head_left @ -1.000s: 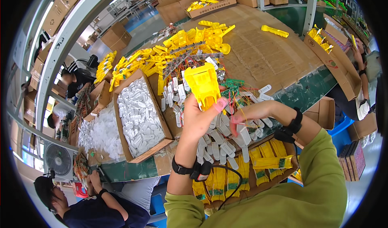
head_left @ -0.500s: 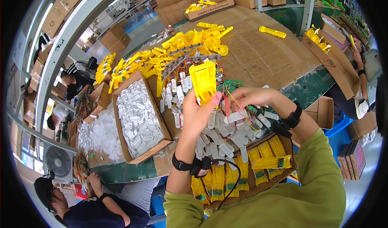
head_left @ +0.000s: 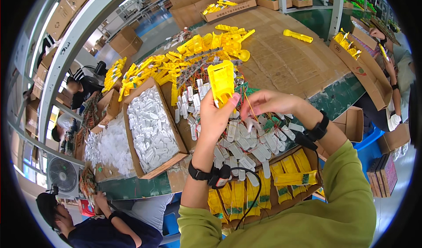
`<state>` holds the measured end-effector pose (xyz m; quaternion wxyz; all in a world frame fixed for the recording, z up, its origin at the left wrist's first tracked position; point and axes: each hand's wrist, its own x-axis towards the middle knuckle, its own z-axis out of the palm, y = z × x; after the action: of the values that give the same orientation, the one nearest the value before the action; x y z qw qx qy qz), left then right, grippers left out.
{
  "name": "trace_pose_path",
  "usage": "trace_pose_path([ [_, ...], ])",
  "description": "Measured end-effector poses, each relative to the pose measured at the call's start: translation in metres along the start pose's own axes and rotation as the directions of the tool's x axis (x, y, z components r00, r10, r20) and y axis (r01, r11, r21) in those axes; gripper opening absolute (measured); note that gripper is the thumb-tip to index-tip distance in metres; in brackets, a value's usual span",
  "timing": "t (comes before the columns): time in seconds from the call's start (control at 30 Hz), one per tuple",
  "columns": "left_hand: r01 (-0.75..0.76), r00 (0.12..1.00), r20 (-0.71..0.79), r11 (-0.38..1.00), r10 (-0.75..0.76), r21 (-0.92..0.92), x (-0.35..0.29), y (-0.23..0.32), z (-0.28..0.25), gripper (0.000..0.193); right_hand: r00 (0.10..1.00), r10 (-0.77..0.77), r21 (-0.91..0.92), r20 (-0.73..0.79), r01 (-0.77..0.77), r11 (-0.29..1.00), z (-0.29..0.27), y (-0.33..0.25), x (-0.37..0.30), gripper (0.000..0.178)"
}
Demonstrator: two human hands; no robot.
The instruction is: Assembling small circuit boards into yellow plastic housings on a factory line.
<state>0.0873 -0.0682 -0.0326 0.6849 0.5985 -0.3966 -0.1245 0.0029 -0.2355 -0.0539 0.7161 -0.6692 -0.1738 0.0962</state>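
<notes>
My left hand [head_left: 214,118] is closed round the lower end of a yellow plastic housing [head_left: 221,77], its hollow ribbed side showing. Close to its right, my right hand [head_left: 271,103] has its fingers bent and drawn together. A thin yellow wire [head_left: 250,106] runs by those fingertips, and a blurred white piece [head_left: 251,124] is just below them; whether the fingers grip either is unclear. Beneath both hands lies a heap of white oval plastic pieces [head_left: 237,150] with coloured wires and green circuit boards [head_left: 268,124] among them.
Yellow housings [head_left: 193,45] are piled beyond my hands. A carton of white parts [head_left: 154,125] stands left, and a box of yellow housings with green boards [head_left: 246,195] sits against my body. One yellow piece [head_left: 298,36] lies on the cardboard. Co-workers sit left and right.
The yellow housing has tilted slightly in my left hand. My right hand has moved a little left and its fingers have bent further; the white piece below it has shifted and blurred.
</notes>
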Motion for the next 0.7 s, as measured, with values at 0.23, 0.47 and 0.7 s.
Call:
trace_pose_path([
  [0.23, 0.035, 0.999, -0.012, 0.999, -0.035, -0.009, -0.001, 0.006, -0.006, 0.019, 0.877, -0.157, -0.136, -0.455, 0.106, 0.985, 0.001, -0.022, -0.005, 0.014],
  [0.47, 0.171, 0.970, 0.205, 0.968, -0.132, -0.185, -0.033, 0.057, -0.003, 0.028, 0.803, -0.538, -0.757, -0.257, 0.180, 0.629, 0.057, -0.065, -0.027, 0.022],
  [0.7, 0.045, 0.998, 0.052, 0.996, -0.042, -0.073, -0.060, 0.081, 0.008, 0.027, 0.760, -0.584, -0.824, -0.284, 0.118, 0.555, 0.091, -0.083, -0.042, 0.020],
])
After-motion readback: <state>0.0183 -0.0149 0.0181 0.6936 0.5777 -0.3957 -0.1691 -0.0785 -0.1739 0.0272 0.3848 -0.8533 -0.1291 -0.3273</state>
